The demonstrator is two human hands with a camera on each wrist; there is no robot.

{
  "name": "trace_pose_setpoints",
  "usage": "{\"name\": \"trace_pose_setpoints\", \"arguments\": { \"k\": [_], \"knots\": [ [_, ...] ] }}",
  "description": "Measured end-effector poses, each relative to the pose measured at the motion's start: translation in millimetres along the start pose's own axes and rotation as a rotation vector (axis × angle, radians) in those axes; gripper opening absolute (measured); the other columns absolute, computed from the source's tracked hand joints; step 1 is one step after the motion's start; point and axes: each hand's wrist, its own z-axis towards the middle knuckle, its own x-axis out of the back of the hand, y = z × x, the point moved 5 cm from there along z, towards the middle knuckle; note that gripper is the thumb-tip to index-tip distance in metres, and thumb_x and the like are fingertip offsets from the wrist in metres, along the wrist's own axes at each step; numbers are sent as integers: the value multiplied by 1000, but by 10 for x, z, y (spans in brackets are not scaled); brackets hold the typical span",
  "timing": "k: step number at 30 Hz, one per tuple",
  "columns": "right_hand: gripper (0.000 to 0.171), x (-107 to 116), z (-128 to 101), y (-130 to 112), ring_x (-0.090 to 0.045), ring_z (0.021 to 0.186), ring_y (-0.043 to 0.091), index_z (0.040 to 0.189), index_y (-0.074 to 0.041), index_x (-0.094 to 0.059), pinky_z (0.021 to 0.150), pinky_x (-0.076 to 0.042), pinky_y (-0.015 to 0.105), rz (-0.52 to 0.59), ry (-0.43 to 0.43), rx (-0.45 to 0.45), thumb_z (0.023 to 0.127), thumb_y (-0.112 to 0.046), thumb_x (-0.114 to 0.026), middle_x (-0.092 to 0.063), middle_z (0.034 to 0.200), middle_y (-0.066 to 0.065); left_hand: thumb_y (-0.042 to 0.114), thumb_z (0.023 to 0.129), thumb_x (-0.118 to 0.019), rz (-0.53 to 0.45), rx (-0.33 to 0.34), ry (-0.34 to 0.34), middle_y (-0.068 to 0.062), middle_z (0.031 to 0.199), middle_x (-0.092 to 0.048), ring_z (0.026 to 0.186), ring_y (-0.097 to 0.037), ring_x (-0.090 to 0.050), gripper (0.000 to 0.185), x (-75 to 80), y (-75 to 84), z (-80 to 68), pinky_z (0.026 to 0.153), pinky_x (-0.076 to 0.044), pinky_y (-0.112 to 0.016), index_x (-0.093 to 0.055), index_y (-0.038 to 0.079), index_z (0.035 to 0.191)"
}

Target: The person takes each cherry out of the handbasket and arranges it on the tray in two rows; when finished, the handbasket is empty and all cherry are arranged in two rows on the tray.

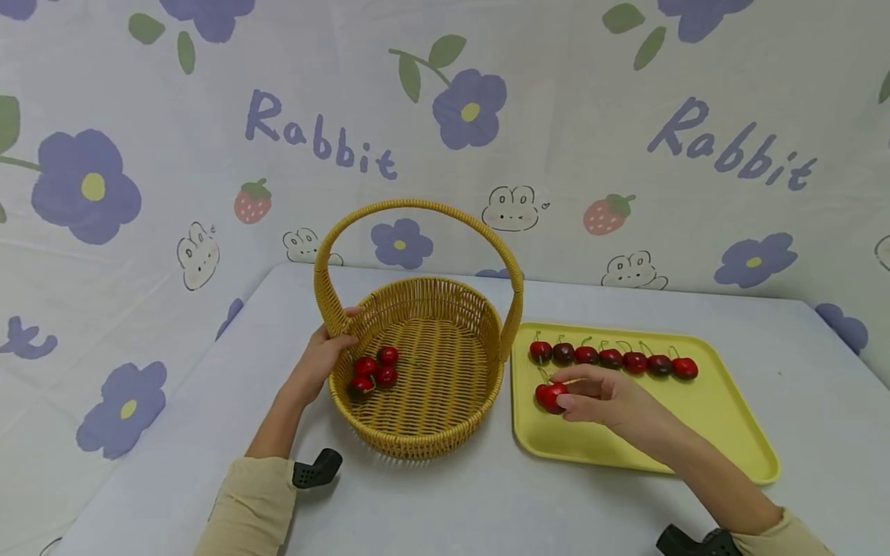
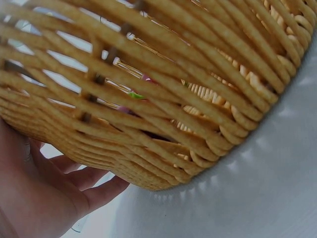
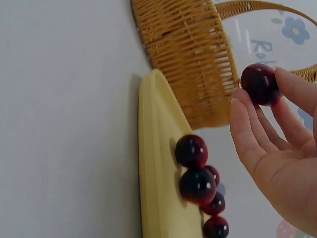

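Observation:
My left hand [image 1: 321,363] grips the left rim of a yellow-brown wicker basket [image 1: 424,444], where the tall handle joins it; in the left wrist view, fingers [image 2: 106,192] lie against its outer side. Several red cherries [image 1: 386,376] lie together at the left of the basket's floor. Above the yellow tray's left part, my right hand [image 1: 601,398] pinches a dark red cherry [image 3: 261,84] between thumb and fingertips. Another cherry seems to show at its left edge in the head view. Several stemmed cherries [image 1: 636,362] form a row along the tray's back.
The yellow tray [image 1: 709,432] stands just right of the basket on a white-covered table [image 1: 452,510]. The basket's handle [image 1: 417,204] arches high over its opening. Behind hangs a white cloth [image 1: 556,116] printed with flowers, rabbits and strawberries.

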Motion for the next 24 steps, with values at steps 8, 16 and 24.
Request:
{"name": "trace_pose_setpoints", "arguments": {
  "k": [8, 16, 24],
  "knots": [
    [59, 251, -71, 175, -62, 103, 27, 134, 4, -46, 90, -47, 35, -7, 124, -66, 90, -31, -65, -51, 127, 18, 4, 94, -41, -2, -10, -11, -19, 147, -33, 132, -34, -32, 49, -7, -4, 21, 108, -19, -53, -37, 6, 143],
    [63, 416, -92, 329, -61, 104, 27, 137, 5, -41, 88, -48, 33, -18, 168, -114, 91, -33, -64, -52, 125, 20, 4, 94, -42, -5, -19, -12, -19, 146, -33, 131, -34, -32, 49, 3, -11, 33, 107, -20, -53, -37, 6, 143],
    [59, 482, -69, 467, -64, 97, 24, 136, 10, -39, 83, -51, 33, 54, 143, -122, 92, -21, -64, -56, 118, 18, 4, 94, -41, -10, -14, -16, -19, 146, -33, 131, -34, -33, 49, 4, -46, 41, 107, -19, -53, -37, 6, 143]
  ]
}}
